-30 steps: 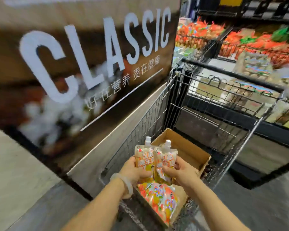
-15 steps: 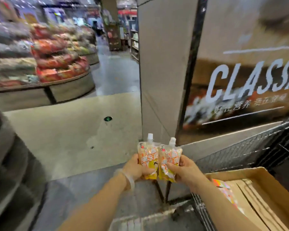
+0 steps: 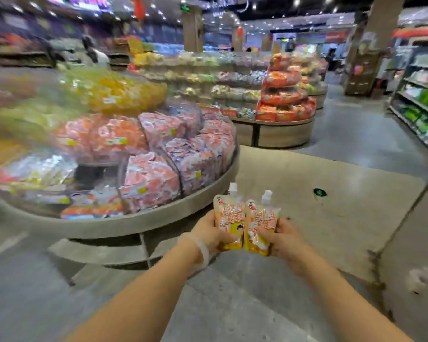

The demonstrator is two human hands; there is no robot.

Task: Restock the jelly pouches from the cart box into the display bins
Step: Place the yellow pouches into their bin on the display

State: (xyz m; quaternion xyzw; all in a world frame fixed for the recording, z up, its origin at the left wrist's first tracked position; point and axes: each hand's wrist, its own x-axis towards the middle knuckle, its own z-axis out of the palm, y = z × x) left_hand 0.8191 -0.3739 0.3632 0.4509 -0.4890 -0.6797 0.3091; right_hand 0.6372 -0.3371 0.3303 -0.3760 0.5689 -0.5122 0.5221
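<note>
At far left stood a round tiered display stand [image 3: 158, 219], its bins [image 3: 151, 178] heaped with blurred orange, pink and yellow packets. Right of it and nearer, the left hand [image 3: 208, 234], a pale bangle [image 3: 203, 250] on its wrist, was closed around the lower half of one orange-and-white jelly pouch [image 3: 229, 219]. Touching that pouch on its right was a second jelly pouch [image 3: 262, 223], gripped low by the right hand [image 3: 285, 240]. Both were upright, white spouts up, over the grey floor [image 3: 331, 193] near the stand's rim.
</note>
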